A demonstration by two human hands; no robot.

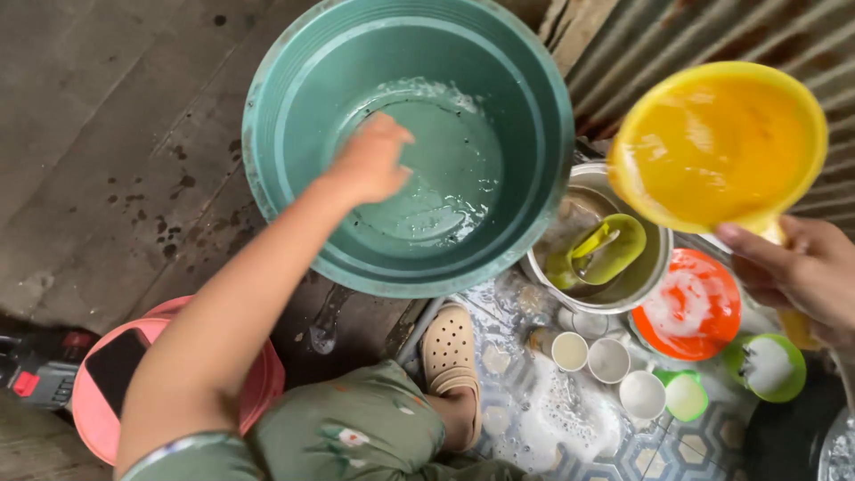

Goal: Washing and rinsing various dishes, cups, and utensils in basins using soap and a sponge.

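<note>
My left hand (pixel 372 160) reaches down into a large green basin (pixel 294 71), fingers curled loosely over the shallow soapy water at its bottom; nothing is visibly held. My right hand (pixel 802 272) grips the handle of a yellow plastic scoop (pixel 717 142), raised and tilted above a metal pot (pixel 655 267). The scoop's inside is wet.
The metal pot holds a green ladle-like dish (pixel 614 248). Nearby on the sudsy tiled floor lie an orange plate (pixel 695 307), three white cups (pixel 608 359) and green bowls (pixel 764 367). A pink stool (pixel 89 405) with a phone sits at left. My beige clog (pixel 450 352) rests below the basin.
</note>
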